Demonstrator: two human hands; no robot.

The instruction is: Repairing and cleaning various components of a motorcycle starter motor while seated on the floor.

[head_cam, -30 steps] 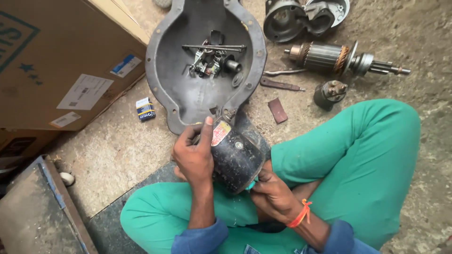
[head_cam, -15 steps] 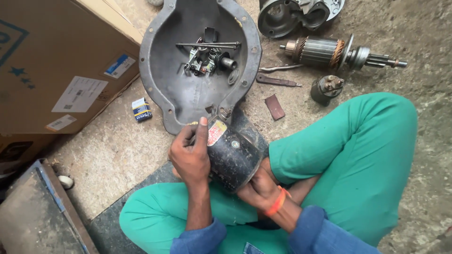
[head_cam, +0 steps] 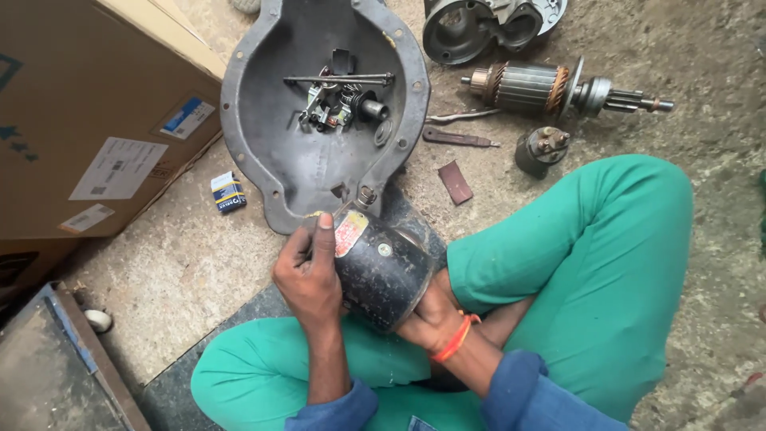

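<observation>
Housing: we see a black cyl. motor housing (head_cam: 381, 270) held between both hands over the lap, tilted, open end toward the metal pan; red/yellow label on its side.
Left hand: our left hand (head_cam: 307, 275) wraps the housing's upper-left side, grip closed on it, index finger laid along the label edge.
Right hand: our right hand (head_cam: 427, 315) cups the housing from below/right, grip closed on it; fingers mostly hidden behind the body. Orange wrist band (head_cam: 456, 338) just behind.
Legs: green trousers (head_cam: 574, 263), crossed; right knee rises between the housing and the parts on the right.
Pan: grey cast metal pan (head_cam: 263, 128) on the floor just ahead of the housing, its near rim close to the left fingertips; holds a brush-holder assy. (head_cam: 339, 104) and a long rod (head_cam: 339, 78).
Armature: armature w/ shaft (head_cam: 550, 89) lies on the floor beyond the knee, well apart from the hands.
Small parts: a solenoid-like cyl. (head_cam: 538, 150), a flat brown strip (head_cam: 455, 182), a thin tool (head_cam: 459, 139) near it.
End casing: alu. end casing (head_cam: 479, 24) at top edge.
Left side: cardboard box (head_cam: 88, 112); small blue/white carton (head_cam: 228, 191) beside the pan.
Floor: rough concrete floor (head_cam: 718, 160).
</observation>
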